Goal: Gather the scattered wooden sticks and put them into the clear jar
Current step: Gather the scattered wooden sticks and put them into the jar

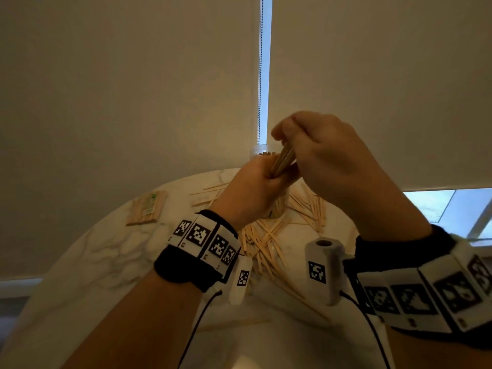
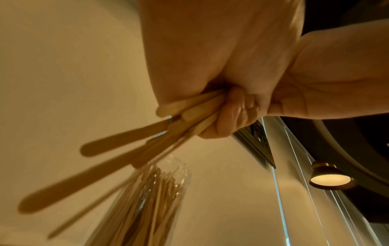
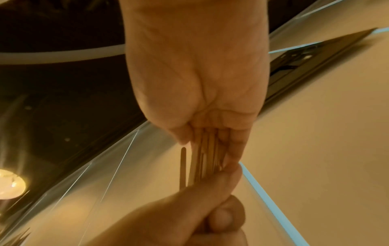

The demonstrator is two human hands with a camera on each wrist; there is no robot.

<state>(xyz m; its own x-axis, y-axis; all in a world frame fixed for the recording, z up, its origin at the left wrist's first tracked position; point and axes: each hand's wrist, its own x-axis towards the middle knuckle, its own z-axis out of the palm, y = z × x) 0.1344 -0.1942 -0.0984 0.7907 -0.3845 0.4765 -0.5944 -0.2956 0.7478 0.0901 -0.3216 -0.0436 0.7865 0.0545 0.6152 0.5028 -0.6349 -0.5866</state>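
Both hands are raised above the table and hold one bundle of wooden sticks (image 1: 283,159) between them. My left hand (image 1: 271,175) grips the bundle's lower end; its curled fingers (image 2: 226,119) wrap the sticks (image 2: 118,158), which fan out down to the left. My right hand (image 1: 286,135) pinches the upper end, with the sticks (image 3: 205,156) lying between its thumb and fingers (image 3: 235,146). The clear jar (image 1: 259,150) stands behind my left hand, mostly hidden; the jar (image 2: 155,199) is packed with upright sticks. Several loose sticks (image 1: 266,243) lie scattered on the table.
The round marble table (image 1: 111,251) also carries a wrapped packet of sticks (image 1: 146,209) at the left. More loose sticks (image 1: 310,206) lie under my right hand. Roller blinds with a bead chain (image 1: 261,75) hang just behind the table's far edge.
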